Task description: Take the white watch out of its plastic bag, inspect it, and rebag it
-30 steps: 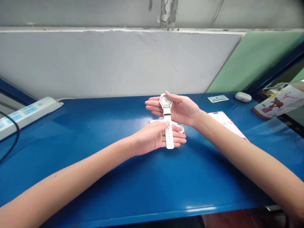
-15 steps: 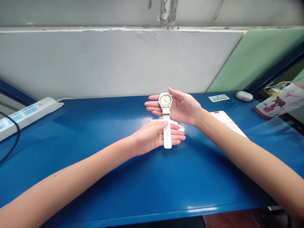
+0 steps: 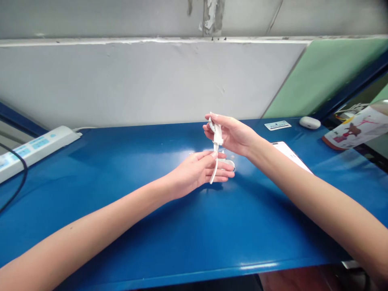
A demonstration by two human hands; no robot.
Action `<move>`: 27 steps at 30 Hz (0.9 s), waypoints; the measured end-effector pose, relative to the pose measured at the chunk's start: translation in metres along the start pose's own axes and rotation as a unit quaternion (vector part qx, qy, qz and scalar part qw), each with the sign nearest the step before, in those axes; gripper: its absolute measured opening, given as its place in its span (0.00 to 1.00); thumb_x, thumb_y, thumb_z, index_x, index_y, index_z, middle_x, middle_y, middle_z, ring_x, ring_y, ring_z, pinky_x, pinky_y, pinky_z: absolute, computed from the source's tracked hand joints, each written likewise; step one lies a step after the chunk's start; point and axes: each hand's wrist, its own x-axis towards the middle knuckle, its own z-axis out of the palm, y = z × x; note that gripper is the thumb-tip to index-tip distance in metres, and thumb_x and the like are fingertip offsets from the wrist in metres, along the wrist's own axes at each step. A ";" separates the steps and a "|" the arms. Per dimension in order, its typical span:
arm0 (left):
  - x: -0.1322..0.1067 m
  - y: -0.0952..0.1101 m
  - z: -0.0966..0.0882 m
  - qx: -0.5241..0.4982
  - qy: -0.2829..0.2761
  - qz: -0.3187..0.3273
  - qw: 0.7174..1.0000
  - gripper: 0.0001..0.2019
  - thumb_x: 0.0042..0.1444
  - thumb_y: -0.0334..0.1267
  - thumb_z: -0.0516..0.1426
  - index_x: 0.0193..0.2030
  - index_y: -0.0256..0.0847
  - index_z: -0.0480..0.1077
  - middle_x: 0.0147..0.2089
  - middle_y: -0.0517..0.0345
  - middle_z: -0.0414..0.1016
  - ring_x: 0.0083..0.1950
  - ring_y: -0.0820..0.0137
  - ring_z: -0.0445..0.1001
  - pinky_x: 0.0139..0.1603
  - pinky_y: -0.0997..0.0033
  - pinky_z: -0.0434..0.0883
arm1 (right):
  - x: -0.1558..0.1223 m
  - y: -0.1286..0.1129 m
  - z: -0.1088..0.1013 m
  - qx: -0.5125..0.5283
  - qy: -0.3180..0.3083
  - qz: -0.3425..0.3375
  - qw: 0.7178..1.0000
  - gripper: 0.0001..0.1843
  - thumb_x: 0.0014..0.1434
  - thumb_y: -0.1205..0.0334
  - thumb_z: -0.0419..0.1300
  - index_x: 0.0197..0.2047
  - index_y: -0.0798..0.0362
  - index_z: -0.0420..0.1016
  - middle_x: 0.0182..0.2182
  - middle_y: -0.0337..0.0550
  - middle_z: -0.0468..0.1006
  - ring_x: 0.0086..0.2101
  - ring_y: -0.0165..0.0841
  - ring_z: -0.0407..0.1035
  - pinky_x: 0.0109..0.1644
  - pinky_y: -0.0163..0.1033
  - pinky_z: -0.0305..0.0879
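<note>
A white wristwatch (image 3: 217,136) is held up over the blue desk, turned edge-on so its dial does not show. My right hand (image 3: 232,131) grips its upper end, thumb on one side and fingers on the other. Lower down, my left hand (image 3: 197,171) pinches the strap under its thumb, with the other fingers stretched out behind it. The strap's free end hangs in front of those fingers. A small whitish object (image 3: 229,163) lies on the desk behind my left fingers, mostly hidden.
A white power strip (image 3: 36,147) with a black cable (image 3: 22,182) lies at the left. On the right of the blue desk (image 3: 169,242) are a phone (image 3: 289,155), a card (image 3: 278,125), a white earbud case (image 3: 309,123) and a printed container (image 3: 351,128). A wall stands behind.
The watch has rotated from face-up to edge-on. My right hand has gone from lying flat under the dial to closing around the upper end. My left hand has hardly moved.
</note>
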 end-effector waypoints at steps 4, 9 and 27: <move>-0.001 -0.001 0.000 -0.009 -0.012 0.005 1.000 0.13 0.67 0.38 0.55 0.51 0.31 0.71 0.45 0.38 0.81 0.43 0.57 0.82 0.54 0.52 0.72 | 0.003 0.005 -0.004 -0.033 0.016 -0.026 0.999 0.08 0.56 0.58 0.71 0.35 0.52 0.80 0.29 0.38 0.79 0.35 0.29 0.74 0.42 0.33 0.71; -0.001 -0.001 0.000 -0.016 0.002 -0.002 1.000 0.09 0.67 0.31 0.54 0.50 0.31 0.72 0.44 0.41 0.82 0.44 0.58 0.82 0.55 0.53 0.72 | 0.003 0.009 -0.002 -0.047 -0.009 -0.021 0.999 0.12 0.55 0.52 0.71 0.36 0.51 0.80 0.28 0.37 0.78 0.34 0.29 0.73 0.41 0.33 0.70; -0.007 0.005 0.008 0.057 0.028 -0.002 0.998 0.11 0.70 0.33 0.52 0.48 0.30 0.74 0.50 0.37 0.81 0.51 0.56 0.81 0.57 0.55 0.74 | -0.008 -0.004 0.006 -0.017 -0.148 0.062 0.987 0.12 0.68 0.70 0.55 0.49 0.60 0.78 0.46 0.51 0.83 0.46 0.33 0.79 0.58 0.38 0.72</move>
